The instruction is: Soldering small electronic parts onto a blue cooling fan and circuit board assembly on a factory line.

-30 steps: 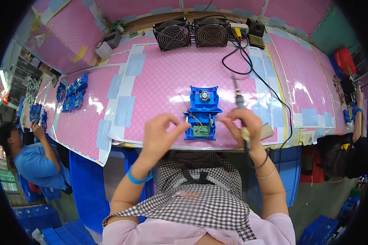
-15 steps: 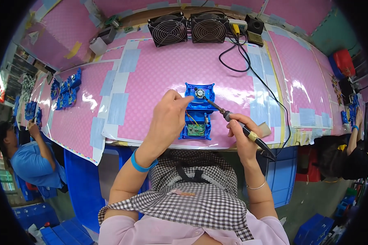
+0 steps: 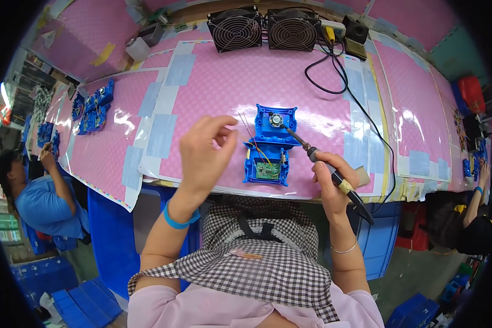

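In front of me on the pink work surface lies an opened blue plastic housing. Its far half (image 3: 292, 133) carries a small round speaker (image 3: 276, 120); the near half (image 3: 248, 176) holds a green circuit board (image 3: 268, 170). Thin red and yellow wires (image 3: 255, 145) rise from the near half, with loose ends pointing up to the left. My left hand (image 3: 205, 156) hovers left of the housing, fingers bent and apart, with nothing visible in them. Wrapped round a soldering iron (image 3: 341, 183), my right hand (image 3: 333, 177) keeps its tip at the speaker's right edge; whether it touches cannot be told.
Two black fans (image 3: 235, 31) stand at the back. The iron's black cable (image 3: 378, 131) runs along the right side. More blue housings (image 3: 95, 109) sit on the left. One person (image 3: 46, 202) works at the left, another (image 3: 464, 213) at the right.
My left hand has drawn back left, away from the housing, and its fingers have parted. The wires now stand free. The iron still points at the speaker; the whole view has shifted slightly.
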The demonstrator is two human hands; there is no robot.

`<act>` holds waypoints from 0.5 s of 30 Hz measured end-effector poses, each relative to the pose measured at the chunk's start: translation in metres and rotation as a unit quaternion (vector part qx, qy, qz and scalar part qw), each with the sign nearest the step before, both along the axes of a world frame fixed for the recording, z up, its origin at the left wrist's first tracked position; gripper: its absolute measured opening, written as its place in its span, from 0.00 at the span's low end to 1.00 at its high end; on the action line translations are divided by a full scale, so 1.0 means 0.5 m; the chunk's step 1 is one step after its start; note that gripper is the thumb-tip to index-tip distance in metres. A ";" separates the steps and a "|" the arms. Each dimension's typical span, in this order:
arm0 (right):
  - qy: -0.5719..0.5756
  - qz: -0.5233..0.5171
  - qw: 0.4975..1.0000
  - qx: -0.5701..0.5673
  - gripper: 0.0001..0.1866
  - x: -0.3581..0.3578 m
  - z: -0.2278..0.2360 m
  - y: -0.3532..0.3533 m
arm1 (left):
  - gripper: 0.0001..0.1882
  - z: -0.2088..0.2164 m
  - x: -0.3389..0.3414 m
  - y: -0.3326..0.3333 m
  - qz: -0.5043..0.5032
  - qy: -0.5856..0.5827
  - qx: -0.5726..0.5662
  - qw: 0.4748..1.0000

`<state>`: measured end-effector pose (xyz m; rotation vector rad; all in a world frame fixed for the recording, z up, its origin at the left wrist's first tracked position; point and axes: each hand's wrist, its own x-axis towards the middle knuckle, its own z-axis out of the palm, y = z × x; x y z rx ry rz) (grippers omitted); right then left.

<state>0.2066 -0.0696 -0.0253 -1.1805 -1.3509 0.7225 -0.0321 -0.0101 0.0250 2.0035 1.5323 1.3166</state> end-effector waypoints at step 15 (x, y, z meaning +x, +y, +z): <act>0.092 -0.004 0.995 -0.049 0.10 -0.029 0.003 0.020 | 0.07 -0.050 0.066 0.026 -0.044 0.131 0.072 0.988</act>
